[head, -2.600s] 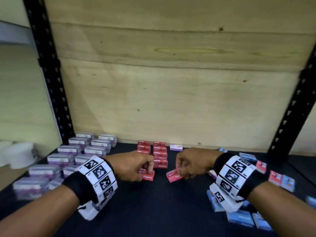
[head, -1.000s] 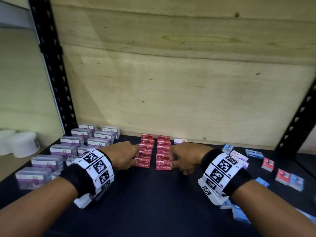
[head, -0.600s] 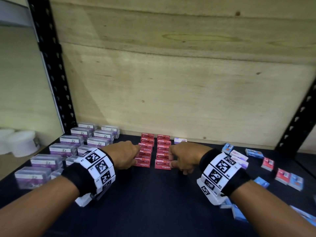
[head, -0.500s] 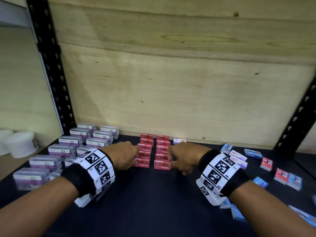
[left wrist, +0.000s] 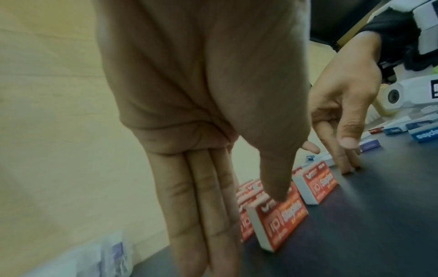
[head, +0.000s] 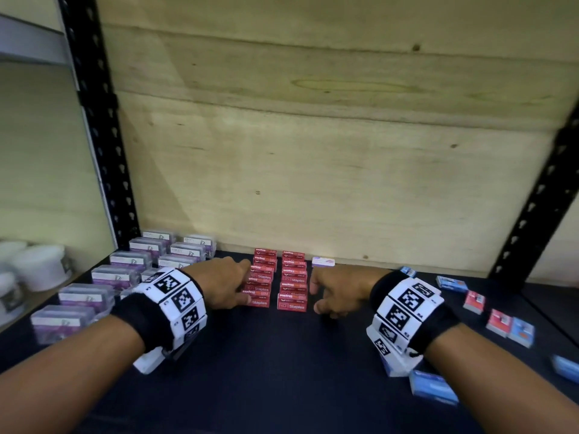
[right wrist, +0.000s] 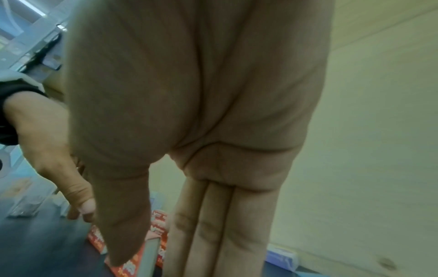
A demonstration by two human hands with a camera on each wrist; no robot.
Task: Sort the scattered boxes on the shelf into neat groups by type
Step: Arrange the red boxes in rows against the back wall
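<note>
Two rows of red staple boxes run back to the wooden panel, a left row (head: 261, 285) and a right row (head: 293, 285). My left hand (head: 242, 286) lies with straight fingers along the left row's outer side. In the left wrist view its thumb (left wrist: 277, 193) rests on the front red box (left wrist: 284, 221). My right hand (head: 316, 292) stands just right of the right row, fingers straight (right wrist: 213, 234), fingertips down on the black shelf (left wrist: 350, 168) a little apart from that row's front box (left wrist: 317, 185). Neither hand holds a box.
Clear boxes with purple labels (head: 125, 270) stand grouped at the left. Small blue and red boxes (head: 498, 321) lie scattered at the right, one blue (head: 432, 391) under my right forearm. A small pale box (head: 323, 262) sits at the back. Black uprights (head: 103, 151) flank the shelf.
Both hands earlier held a red box each; those boxes now stand at the fronts of the rows. Since half a second ago the right hand has eased slightly off the right row.
</note>
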